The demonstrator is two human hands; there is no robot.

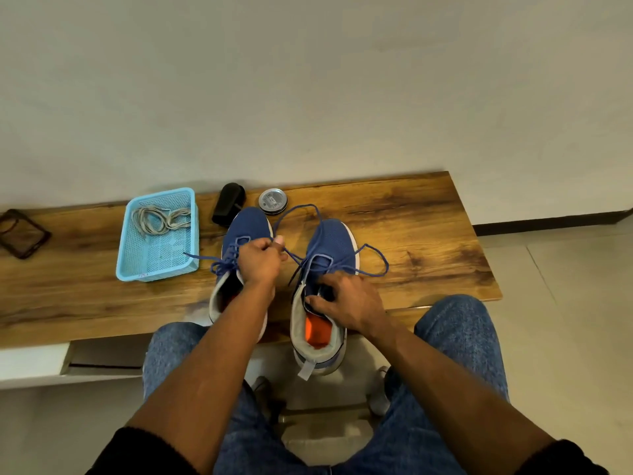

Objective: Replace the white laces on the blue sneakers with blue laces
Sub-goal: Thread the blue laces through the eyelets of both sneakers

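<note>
Two blue sneakers stand side by side on the wooden bench, toes away from me. The left sneaker [247, 225] carries a blue lace tied in loops over its tongue. My left hand [261, 259] hovers over it and pinches a strand of the blue lace [373, 265] that runs from the right sneaker [330, 245]. That lace loops loosely across the bench on both sides of the shoe. My right hand [349, 301] grips the right sneaker's tongue and collar, above its orange insole. The white laces [161, 219] lie coiled in a light blue basket [128, 248].
The wooden bench [428, 234] runs left to right against a pale wall. A black brush [228, 203] and a round metal tin [273, 201] stand behind the shoes. A dark phone case [21, 233] lies at far left. My knees in jeans sit below the bench edge.
</note>
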